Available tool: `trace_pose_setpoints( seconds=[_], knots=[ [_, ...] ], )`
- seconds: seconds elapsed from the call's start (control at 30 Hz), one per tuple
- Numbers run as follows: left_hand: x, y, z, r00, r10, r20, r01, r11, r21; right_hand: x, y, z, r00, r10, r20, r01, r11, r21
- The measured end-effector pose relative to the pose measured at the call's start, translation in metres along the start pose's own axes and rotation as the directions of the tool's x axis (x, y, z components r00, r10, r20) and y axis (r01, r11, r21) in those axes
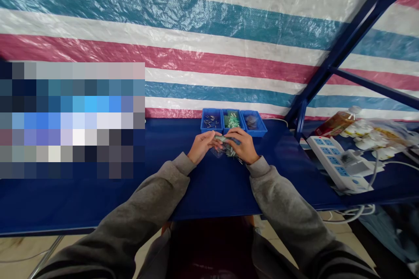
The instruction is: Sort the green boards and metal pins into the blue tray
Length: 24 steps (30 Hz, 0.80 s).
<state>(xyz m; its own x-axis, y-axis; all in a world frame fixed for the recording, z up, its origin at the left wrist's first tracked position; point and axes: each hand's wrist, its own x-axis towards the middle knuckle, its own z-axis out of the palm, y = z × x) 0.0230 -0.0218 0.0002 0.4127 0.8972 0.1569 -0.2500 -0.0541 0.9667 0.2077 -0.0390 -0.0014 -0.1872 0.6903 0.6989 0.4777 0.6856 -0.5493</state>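
Observation:
My left hand [203,145] and my right hand [241,145] meet over the blue table, fingers closed in pinches around a small pale green piece [221,138]. Its exact kind is too small to make out. Below the fingers lie a clear plastic bag [217,152] and some thin greenish pieces [233,151], partly covered by my right hand. Just beyond the hands stand three blue bins in a row. The left bin [212,130] has metal screw-like pieces, the middle bin [231,112] green and whitish pieces, and the right bin [258,132] clear plastic pieces or bags.
At right are a white power strip [334,163] with a plugged-in adapter [355,163], a bottle of amber liquid [337,122] and plastic-wrapped goods [373,139]. A blue metal frame [327,69] rises there. Striped sheeting [209,52] hangs behind. A blurred-out block covers the left.

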Motion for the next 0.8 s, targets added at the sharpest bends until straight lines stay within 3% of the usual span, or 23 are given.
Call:
trace_pose_setpoints(
  seconds=[0.13, 0.2, 0.27, 0.4, 0.5, 0.6, 0.7, 0.8],
  knots=[
    [0.002, 0.000, -0.001, 0.983, 0.178, -0.051, -0.161, 0.959, 0.232, -0.002, 0.004, 0.005, 0.974, 0.225, 0.033, -0.228, 0.961, 0.160],
    [0.003, -0.001, -0.002, 0.977, 0.199, -0.071, -0.171, 0.941, 0.291, -0.003, 0.004, 0.005, 0.951, 0.302, 0.065, -0.308, 0.929, 0.206],
    [0.004, -0.001, -0.003, 0.988, 0.128, -0.081, -0.105, 0.965, 0.241, -0.003, 0.003, 0.002, 0.963, 0.263, 0.057, -0.269, 0.946, 0.178],
    [0.002, 0.001, -0.004, 0.995, -0.014, -0.099, 0.023, 0.996, 0.090, -0.001, -0.001, -0.005, 0.991, -0.004, 0.135, -0.008, 0.996, 0.090],
    [0.001, 0.004, -0.003, 0.997, -0.043, -0.070, 0.044, 0.999, 0.024, 0.000, -0.001, -0.005, 0.986, -0.044, 0.159, 0.036, 0.998, 0.051],
    [0.001, 0.005, -0.002, 0.998, 0.000, -0.057, 0.002, 0.999, 0.042, -0.001, 0.002, 0.000, 0.990, 0.097, 0.102, -0.103, 0.993, 0.059],
    [0.002, 0.004, -0.003, 0.992, 0.102, -0.071, -0.087, 0.977, 0.193, -0.002, 0.002, 0.004, 0.957, 0.282, 0.068, -0.289, 0.939, 0.186],
    [0.002, 0.002, -0.004, 0.997, 0.063, -0.049, -0.051, 0.973, 0.226, -0.002, 0.001, 0.005, 0.921, 0.383, 0.066, -0.383, 0.865, 0.324]
  ],
)
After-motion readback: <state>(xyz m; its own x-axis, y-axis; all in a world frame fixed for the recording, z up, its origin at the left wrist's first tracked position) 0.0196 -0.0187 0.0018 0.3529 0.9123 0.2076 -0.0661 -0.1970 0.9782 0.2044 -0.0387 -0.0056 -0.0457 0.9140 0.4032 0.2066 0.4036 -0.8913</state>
